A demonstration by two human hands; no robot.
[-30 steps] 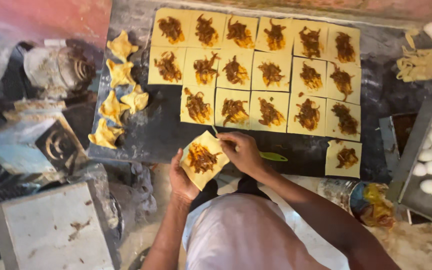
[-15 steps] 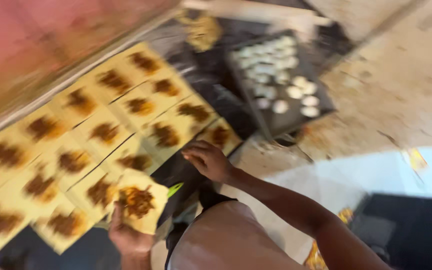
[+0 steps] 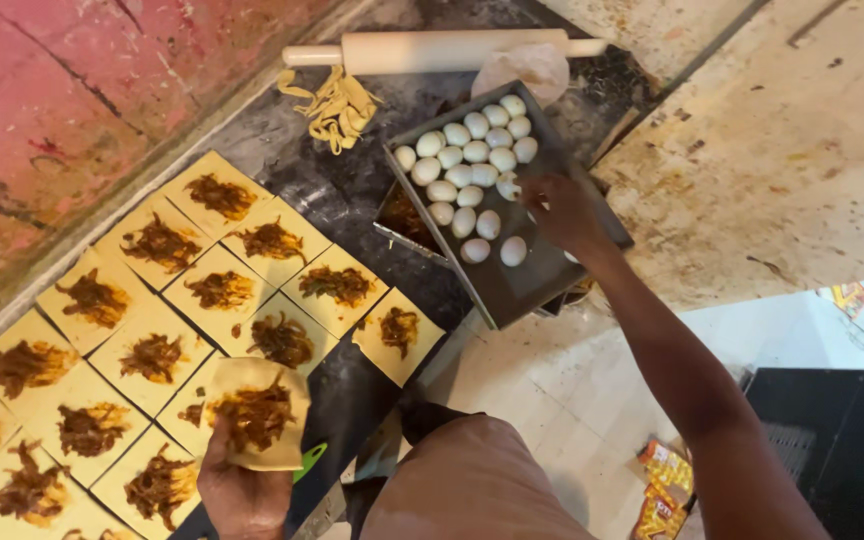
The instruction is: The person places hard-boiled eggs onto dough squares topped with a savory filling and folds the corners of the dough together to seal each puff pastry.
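Fingers point(image 3: 537, 192) of my right hand point(image 3: 564, 212) spread over the peeled white boiled eggs point(image 3: 474, 160) should pinch one gently, while my left hand point(image 3: 242, 490) keeps the filled square pastry sheet point(image 3: 257, 415) cupped level.

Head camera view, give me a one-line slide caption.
Left hand holds a filled pastry square while right hand reaches into a tray of peeled eggs.
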